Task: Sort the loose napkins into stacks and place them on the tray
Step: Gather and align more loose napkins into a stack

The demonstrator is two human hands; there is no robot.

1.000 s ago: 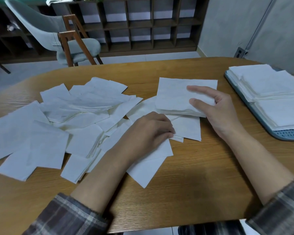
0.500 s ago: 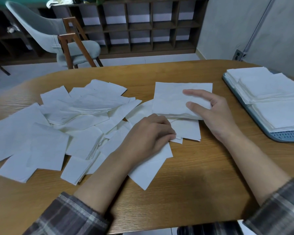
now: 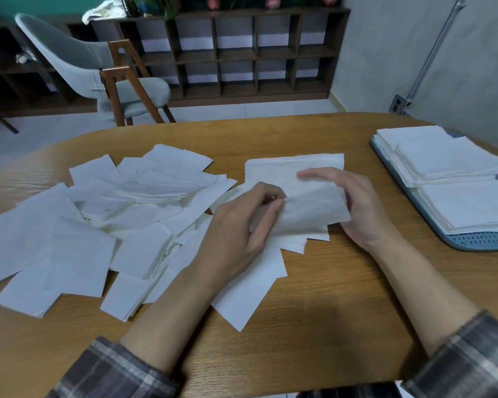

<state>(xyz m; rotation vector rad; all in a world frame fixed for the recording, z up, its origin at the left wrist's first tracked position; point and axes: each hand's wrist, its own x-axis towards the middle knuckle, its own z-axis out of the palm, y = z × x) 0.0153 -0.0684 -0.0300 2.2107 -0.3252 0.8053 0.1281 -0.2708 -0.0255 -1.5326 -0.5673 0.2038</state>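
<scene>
Several loose white napkins (image 3: 98, 225) lie scattered over the left half of the wooden table (image 3: 314, 326). In the middle, a small stack of napkins (image 3: 296, 170) sits under my hands. My left hand (image 3: 242, 228) pinches the left edge of a single napkin (image 3: 311, 211) lifted a little above that stack. My right hand (image 3: 354, 205) holds the same napkin at its right edge, fingers curled over it. A grey-blue tray (image 3: 431, 216) at the right edge carries two neat stacks of napkins (image 3: 443, 165).
A grey chair with wooden legs (image 3: 110, 81) stands beyond the table's far edge. Dark open shelving (image 3: 242, 53) lines the back wall. Bare wood lies between the middle stack and the tray, and along the near edge.
My left hand has come up off the loose pile with one napkin and moved right. My right hand has left the top of the stack and taken the napkin's other edge.
</scene>
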